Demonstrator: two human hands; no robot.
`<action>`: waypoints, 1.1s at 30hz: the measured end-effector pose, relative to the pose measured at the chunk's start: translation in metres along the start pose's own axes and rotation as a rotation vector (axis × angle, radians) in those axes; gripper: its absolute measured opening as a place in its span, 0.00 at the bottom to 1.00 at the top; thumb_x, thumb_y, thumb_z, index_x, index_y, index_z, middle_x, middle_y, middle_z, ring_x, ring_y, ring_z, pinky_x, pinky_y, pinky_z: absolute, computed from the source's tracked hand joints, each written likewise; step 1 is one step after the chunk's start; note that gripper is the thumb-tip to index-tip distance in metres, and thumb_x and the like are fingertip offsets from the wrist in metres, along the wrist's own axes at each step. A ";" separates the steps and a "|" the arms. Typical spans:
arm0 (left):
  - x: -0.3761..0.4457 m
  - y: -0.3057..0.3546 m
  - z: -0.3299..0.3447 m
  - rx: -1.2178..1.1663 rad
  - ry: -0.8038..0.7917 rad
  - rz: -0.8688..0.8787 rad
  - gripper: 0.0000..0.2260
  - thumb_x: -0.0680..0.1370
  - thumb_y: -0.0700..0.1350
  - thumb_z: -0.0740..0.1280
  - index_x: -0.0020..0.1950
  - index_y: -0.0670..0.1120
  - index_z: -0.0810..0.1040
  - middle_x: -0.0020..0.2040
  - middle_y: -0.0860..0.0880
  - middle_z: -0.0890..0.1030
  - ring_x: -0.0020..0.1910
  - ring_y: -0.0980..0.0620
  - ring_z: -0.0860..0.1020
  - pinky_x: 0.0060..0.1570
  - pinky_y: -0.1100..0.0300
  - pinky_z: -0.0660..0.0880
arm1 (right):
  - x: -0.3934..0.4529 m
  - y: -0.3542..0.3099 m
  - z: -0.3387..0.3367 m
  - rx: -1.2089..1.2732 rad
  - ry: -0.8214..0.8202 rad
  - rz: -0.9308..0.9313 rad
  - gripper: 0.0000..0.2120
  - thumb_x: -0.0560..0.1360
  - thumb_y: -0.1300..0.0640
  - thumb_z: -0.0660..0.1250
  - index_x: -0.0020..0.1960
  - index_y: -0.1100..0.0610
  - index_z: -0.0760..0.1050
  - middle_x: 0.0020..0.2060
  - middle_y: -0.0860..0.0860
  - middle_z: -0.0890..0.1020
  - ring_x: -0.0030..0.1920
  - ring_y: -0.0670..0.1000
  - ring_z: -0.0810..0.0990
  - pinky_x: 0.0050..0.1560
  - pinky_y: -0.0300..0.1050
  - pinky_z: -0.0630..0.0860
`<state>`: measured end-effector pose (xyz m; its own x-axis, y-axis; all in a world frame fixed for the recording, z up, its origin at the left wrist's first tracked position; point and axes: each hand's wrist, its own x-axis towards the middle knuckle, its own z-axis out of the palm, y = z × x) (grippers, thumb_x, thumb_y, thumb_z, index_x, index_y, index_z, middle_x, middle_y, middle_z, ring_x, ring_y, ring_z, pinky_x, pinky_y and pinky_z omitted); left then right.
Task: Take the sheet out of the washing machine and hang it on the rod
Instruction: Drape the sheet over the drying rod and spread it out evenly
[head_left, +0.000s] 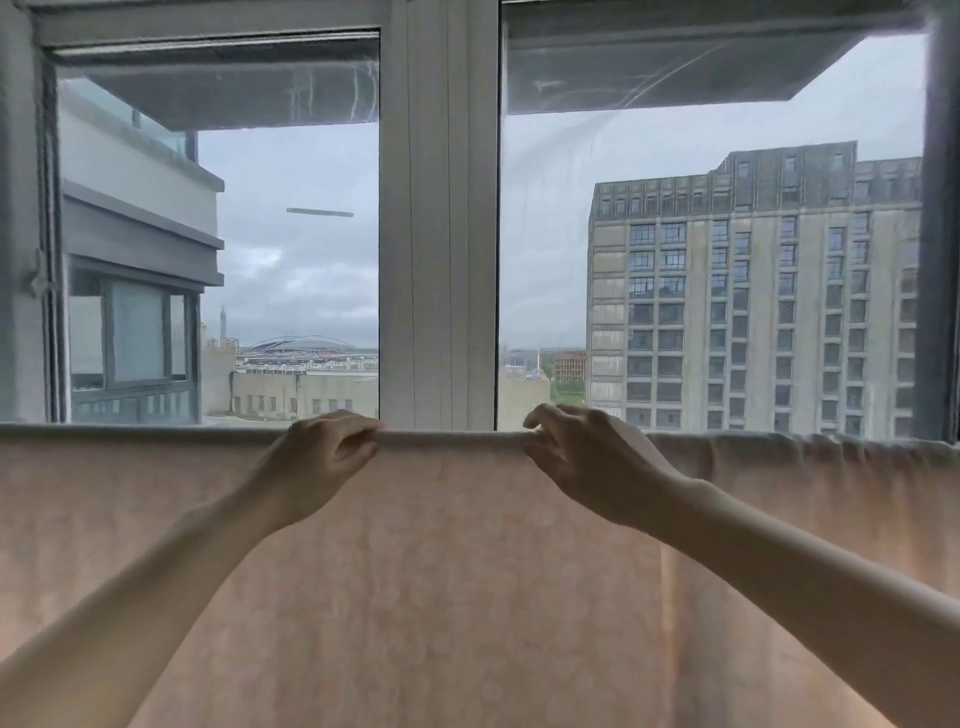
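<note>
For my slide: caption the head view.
Both hands, left and right, pinch the pink sheet draped before the window.

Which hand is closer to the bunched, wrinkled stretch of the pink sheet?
Right. The right hand pinches the pink sheet beside the bunched stretch; the left hand grips farther away.

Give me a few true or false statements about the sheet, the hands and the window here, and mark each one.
1. Both hands, left and right, pinch the top edge of the sheet. True.
2. The sheet lies in a heap on the floor. False: it hangs spread along the rod.
3. The sheet is dark blue. False: it is pale pink.
4. A window stands behind the sheet. True.
5. The top edge is more bunched to the right of the right hand. True.
</note>
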<state>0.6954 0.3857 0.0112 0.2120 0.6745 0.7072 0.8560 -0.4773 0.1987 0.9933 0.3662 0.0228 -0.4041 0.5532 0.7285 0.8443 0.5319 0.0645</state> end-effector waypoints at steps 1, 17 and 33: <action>0.000 -0.008 -0.004 0.003 0.014 0.020 0.11 0.78 0.43 0.67 0.60 0.45 0.80 0.54 0.51 0.82 0.53 0.52 0.78 0.54 0.58 0.72 | 0.003 -0.007 0.004 0.001 0.003 0.013 0.12 0.79 0.46 0.60 0.58 0.51 0.73 0.50 0.48 0.81 0.46 0.51 0.80 0.45 0.49 0.78; 0.006 -0.030 0.001 -0.377 0.269 -0.087 0.03 0.73 0.42 0.74 0.46 0.46 0.86 0.42 0.52 0.86 0.43 0.59 0.81 0.47 0.63 0.74 | 0.024 -0.036 0.022 0.159 0.192 0.340 0.04 0.76 0.60 0.67 0.46 0.58 0.81 0.41 0.50 0.83 0.43 0.51 0.81 0.49 0.50 0.79; 0.016 0.011 0.013 -0.289 0.085 0.091 0.05 0.75 0.48 0.71 0.49 0.50 0.85 0.44 0.55 0.85 0.45 0.60 0.81 0.51 0.57 0.79 | 0.013 -0.012 -0.008 0.032 0.057 0.366 0.05 0.77 0.60 0.66 0.46 0.59 0.80 0.41 0.52 0.84 0.39 0.47 0.80 0.40 0.36 0.77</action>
<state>0.7149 0.3987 0.0161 0.2306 0.5778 0.7829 0.6633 -0.6821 0.3080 0.9813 0.3617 0.0369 -0.0565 0.6743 0.7363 0.9177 0.3256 -0.2278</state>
